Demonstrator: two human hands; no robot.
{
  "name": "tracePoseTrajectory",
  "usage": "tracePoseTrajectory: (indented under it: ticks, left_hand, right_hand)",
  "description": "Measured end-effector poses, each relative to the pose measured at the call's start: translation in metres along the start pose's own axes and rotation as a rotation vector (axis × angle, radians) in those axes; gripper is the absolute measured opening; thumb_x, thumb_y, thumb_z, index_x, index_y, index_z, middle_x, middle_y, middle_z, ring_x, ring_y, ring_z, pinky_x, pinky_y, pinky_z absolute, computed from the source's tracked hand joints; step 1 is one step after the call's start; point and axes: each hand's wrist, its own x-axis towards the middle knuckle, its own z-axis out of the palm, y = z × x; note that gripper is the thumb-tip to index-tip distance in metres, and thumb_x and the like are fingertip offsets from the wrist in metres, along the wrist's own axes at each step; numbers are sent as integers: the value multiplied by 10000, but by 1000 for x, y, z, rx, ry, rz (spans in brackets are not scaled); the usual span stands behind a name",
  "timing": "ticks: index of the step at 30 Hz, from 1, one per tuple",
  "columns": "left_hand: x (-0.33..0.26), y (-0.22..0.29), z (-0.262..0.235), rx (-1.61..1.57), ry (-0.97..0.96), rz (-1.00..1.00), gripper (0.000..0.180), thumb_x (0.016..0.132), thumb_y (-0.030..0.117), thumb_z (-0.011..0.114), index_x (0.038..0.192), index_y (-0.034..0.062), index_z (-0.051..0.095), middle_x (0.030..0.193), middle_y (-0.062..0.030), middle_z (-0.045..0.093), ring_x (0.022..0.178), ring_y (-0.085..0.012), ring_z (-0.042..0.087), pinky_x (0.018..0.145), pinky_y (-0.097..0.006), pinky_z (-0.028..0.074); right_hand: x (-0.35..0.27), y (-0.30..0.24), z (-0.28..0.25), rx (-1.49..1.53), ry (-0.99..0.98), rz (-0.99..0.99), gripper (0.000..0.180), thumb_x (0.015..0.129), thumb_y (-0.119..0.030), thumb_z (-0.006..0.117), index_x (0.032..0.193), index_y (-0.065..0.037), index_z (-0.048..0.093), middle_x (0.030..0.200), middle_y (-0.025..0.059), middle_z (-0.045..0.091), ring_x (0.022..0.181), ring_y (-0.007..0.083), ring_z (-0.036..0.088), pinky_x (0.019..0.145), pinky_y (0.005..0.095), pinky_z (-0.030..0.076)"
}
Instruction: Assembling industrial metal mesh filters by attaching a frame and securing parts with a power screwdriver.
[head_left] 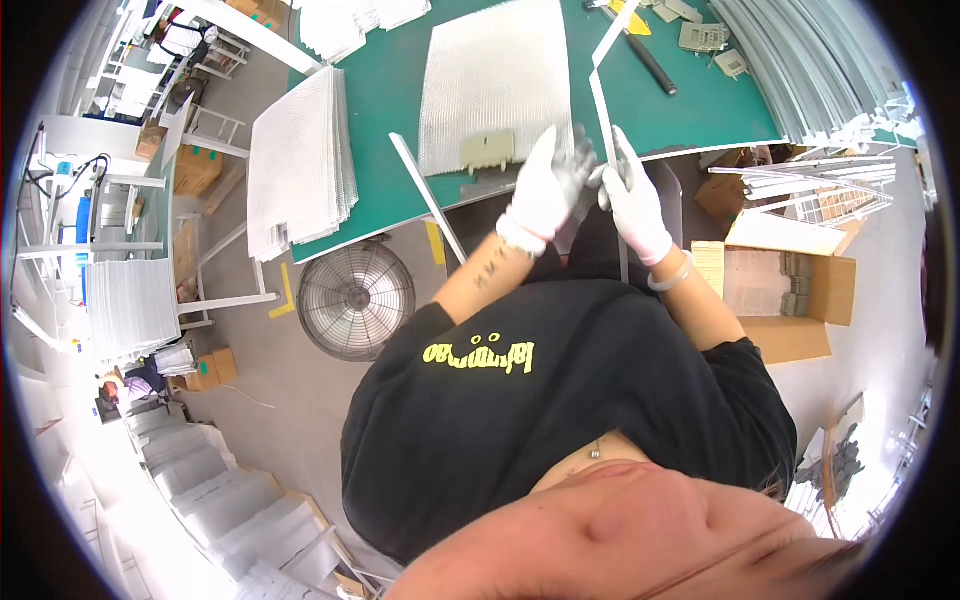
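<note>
So we had the white strip [603, 115] going straight out ahead of our right hand [637, 205], near end pinched in those fingers as far as we could tell. Its long axis ran away from us over the green table [382, 105], with a kink partway. Our left hand [545, 185] was just left of it, right one nearer. Left fingers were blurry, so we couldn't tell wide from narrow.
</note>
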Motion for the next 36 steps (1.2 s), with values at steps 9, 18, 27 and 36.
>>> tracePoseTrajectory:
  ticks: [9, 18, 27, 36]
  left_hand:
    - [92, 0, -3, -341, 146, 54, 228, 1005, 188, 577, 1161, 25, 605, 1070, -103, 660, 1023, -234, 607, 899, -381, 502]
    - [106, -18, -40, 439, 83, 337, 265, 1042, 130, 462, 1232, -32, 551, 1226, -155, 606, 1150, -258, 567, 1038, -370, 450]
    - [108, -22, -38, 98, -7, 353, 305, 995, 110, 533, 1263, -37, 530, 1216, -191, 600, 1114, -254, 592, 940, -349, 509]
    - [77, 0, 6, 1416, 130, 424, 307, 915, -61, 565, 1221, -69, 594, 1107, -163, 682, 1014, -207, 681, 891, -303, 560]
  right_hand:
    - [27, 4, -14, 588, -166, 153, 592, 1021, -256, 552, 1533, -97, 300, 832, 6, 513, 551, 39, 379, 534, 189, 346]
    - [17, -4, -7, 481, -127, 138, 601, 1024, -218, 530, 1541, -51, 273, 816, 20, 551, 540, 41, 414, 497, 178, 356]
    - [8, -11, -5, 242, -80, 114, 590, 1032, -187, 493, 1548, -35, 251, 812, 28, 568, 540, 40, 426, 499, 183, 366]
    - [7, -9, -13, 409, -127, 124, 587, 1044, -206, 479, 1553, -37, 241, 813, 36, 563, 534, 47, 426, 501, 197, 375]
